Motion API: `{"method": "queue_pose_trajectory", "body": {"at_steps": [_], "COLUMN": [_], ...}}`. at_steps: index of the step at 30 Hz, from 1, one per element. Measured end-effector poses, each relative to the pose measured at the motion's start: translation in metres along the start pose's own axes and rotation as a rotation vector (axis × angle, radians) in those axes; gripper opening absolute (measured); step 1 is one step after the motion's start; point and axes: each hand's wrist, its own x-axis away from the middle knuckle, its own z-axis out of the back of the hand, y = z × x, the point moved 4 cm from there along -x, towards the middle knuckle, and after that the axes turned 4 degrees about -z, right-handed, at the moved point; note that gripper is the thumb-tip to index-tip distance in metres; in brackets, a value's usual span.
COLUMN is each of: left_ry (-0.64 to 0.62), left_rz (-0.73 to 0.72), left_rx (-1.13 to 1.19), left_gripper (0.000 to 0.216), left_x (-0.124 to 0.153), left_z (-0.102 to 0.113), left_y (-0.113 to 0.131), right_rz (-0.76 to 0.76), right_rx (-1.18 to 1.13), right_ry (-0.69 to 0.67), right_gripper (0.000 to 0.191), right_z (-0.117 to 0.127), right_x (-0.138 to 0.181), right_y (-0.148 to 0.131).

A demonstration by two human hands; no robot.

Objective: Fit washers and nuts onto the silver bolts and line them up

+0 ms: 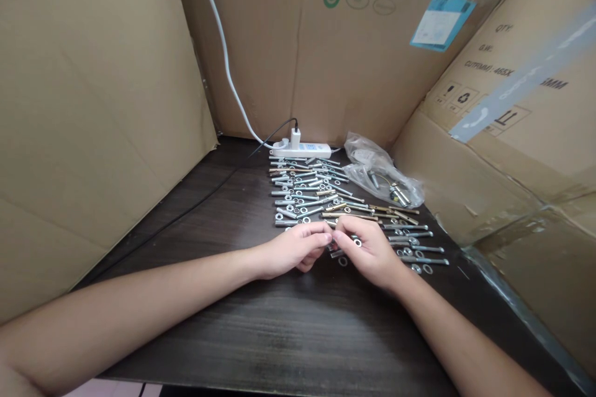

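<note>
Lower frame: dark wood-grain tabletop (279, 335) | centre: left hand (298, 247) and right hand (370, 251) meet, fingers curled; cannot tell whether either grips anything | beside right hand, right of centre: flat silver metal washers (357, 242), long silver metal bolts (423, 260); a brushing wrist could scatter them

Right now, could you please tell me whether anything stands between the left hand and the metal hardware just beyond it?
Nothing visible does. The left hand is at the near edge of the metal hardware; the right hand is beside it, and the power strip lies farther back.
</note>
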Motion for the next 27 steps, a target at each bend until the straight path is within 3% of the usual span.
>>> {"method": "queue_pose_trajectory", "body": {"at_steps": [6, 14, 22, 27], "left_ry": [0.022, -0.014, 0.013, 0.001], "left_rz": [0.003, -0.006, 0.004, -0.004], "left_rx": [-0.008, 0.005, -0.009, -0.003], "left_gripper": [0.029, 0.026, 0.024, 0.026], "left_x": [-0.0002, -0.0002, -0.0007, -0.0009], "left_z": [0.001, 0.0013, 0.002, 0.0018], "left_y": [-0.0009, -0.0019, -0.0023, -0.0021], "right_rz": [-0.037, -0.011, -0.055, -0.049], "right_rx": [-0.021, -0.019, -0.02, -0.028], "right_ry": [-0.03, 0.018, -0.041, 0.0], "right_gripper": [0.038, 0.017, 0.038, 0.031], "right_z": [-0.0021, 0.0007, -0.0025, 0.0001], "right_x": [0.0001, 0.0018, 0.0009, 0.0012], "right_y": [0.0029, 0.0012, 0.0028, 0.001]}}
